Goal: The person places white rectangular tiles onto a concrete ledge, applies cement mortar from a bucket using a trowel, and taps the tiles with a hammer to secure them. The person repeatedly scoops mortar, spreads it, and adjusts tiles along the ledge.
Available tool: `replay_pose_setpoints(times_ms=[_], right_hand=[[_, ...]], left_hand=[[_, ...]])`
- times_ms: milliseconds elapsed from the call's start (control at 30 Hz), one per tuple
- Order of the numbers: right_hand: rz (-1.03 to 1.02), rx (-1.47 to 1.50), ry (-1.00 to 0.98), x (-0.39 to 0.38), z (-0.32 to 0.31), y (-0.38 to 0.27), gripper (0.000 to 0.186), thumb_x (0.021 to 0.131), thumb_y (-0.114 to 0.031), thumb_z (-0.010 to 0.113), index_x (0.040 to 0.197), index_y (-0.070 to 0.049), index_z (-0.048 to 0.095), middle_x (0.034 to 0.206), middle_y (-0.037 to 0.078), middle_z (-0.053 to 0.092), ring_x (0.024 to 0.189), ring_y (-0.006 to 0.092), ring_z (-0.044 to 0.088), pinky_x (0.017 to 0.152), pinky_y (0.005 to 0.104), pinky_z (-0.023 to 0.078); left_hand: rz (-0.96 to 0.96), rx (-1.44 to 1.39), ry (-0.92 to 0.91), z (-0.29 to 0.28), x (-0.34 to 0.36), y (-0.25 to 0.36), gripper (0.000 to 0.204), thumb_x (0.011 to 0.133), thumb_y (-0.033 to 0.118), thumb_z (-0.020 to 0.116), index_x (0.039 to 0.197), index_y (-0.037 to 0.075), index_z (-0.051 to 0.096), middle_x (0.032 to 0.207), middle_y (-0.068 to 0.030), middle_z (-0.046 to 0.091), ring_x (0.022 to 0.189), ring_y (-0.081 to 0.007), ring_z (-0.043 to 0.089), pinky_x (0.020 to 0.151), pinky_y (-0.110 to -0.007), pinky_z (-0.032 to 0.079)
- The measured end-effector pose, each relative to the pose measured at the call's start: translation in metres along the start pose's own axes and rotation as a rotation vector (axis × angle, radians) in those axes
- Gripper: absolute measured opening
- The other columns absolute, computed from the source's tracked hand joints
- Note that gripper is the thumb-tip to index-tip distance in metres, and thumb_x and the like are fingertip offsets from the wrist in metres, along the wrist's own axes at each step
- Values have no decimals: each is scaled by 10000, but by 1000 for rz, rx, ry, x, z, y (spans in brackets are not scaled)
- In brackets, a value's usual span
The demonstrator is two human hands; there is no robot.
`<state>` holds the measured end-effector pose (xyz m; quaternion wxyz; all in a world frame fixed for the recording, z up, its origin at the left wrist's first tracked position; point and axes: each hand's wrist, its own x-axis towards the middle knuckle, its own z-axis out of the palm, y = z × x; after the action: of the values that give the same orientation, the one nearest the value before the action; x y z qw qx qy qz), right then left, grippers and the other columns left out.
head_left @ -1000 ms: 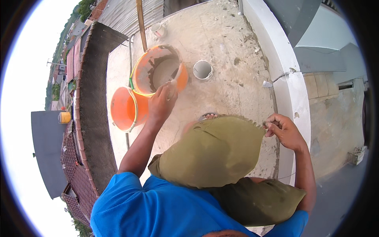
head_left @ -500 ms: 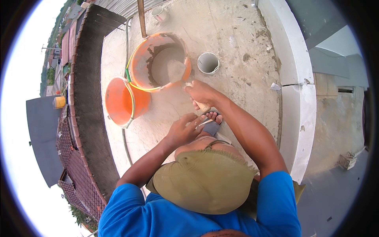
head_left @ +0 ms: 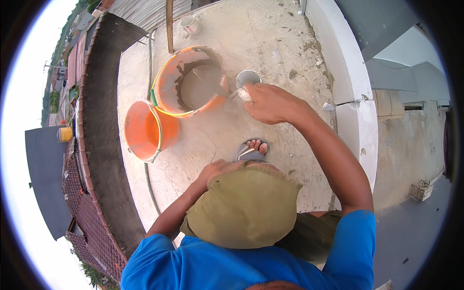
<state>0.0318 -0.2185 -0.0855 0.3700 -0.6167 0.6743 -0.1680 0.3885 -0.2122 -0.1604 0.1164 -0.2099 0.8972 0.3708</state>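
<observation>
My right hand is closed round the handle end of a trowel. The trowel's blade reaches over the near right rim of a large orange bucket, which holds wet grey mortar. Just behind my right hand stands a white cylindrical container, partly covered by the hand. My left hand lies on my bent knee, fingers loosely extended and partly hidden by the raised knee; I see nothing in it.
A second orange bucket with a pale handle stands at left. Farther back are a white cup and a wooden pole. A hose runs along the left slab edge. A low white wall borders the right.
My left hand has left the trowel handle and come back onto my knee. My right hand has shifted right and slightly farther away with the trowel, now in front of the white container.
</observation>
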Motion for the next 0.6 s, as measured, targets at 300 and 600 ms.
replay_pose_setpoints(times_ms=[300,600], right_hand=[[133,-228,-68,-76,46,31,498,897,-127,704,1339,71,588,1104,246,750,1066,383,757,800,494,613],[810,604,137,-373,177,112,562,973,-268,653,1400,65,502,1158,324,729,1105,471,723,953,521,563]], left_hand=[[29,-107,-132,25,22,-43,386,961,228,744,1325,102,716,1134,-138,733,947,-291,759,822,-392,627],[67,77,-253,9,79,-58,340,1004,237,726,1300,71,724,1163,-136,723,952,-244,766,828,-381,629]])
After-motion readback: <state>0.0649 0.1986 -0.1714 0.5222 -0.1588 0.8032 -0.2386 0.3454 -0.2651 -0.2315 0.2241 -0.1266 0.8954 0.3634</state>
